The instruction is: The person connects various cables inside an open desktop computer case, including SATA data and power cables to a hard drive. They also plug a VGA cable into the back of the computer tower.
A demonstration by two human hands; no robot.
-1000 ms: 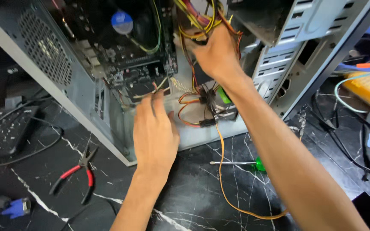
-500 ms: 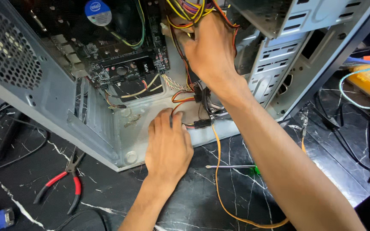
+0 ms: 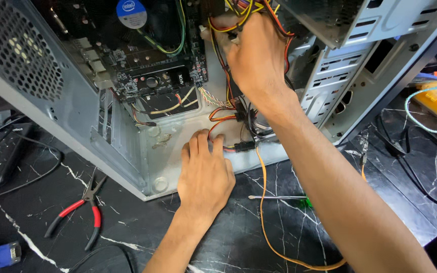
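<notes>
Head view: open computer case (image 3: 67,121), grey metal, lying on its side across the top of frame on a black marble-pattern table (image 3: 289,237). Perforated panel at 10 o'clock, drive bays at 2 o'clock. Inside, a dark motherboard (image 3: 153,76) with a round blue-labelled cooler (image 3: 131,12) at 12 o'clock.

Cable bundle (image 3: 238,20), yellow, red, black and orange wires, runs from 12 o'clock down through the case middle to the case floor. Right hand (image 3: 256,55) reaches in from 4 o'clock, back of hand to camera, fingers curled shut around the upper bundle; wires pass over and beside the knuckles. Fingertips hidden, exact pinch cannot tell.

Left hand (image 3: 203,174) comes up from 6 o'clock, palm down, flat on the case floor at the lower lip, fingers straight and pressed together, tips just below the lower red-orange wire loop (image 3: 218,126), holding nothing. A black connector (image 3: 244,146) sits just at 2 o'clock of the fingertips.

One orange wire (image 3: 266,222) leaves the case and trails over the table toward 5 o'clock.

Red-handled pliers (image 3: 79,212) at 8 o'clock, well apart from the left hand. Green-handled screwdriver (image 3: 279,198) at 4 o'clock of the left hand, near. Blue plug (image 3: 3,254) at the 8 o'clock corner.
</notes>
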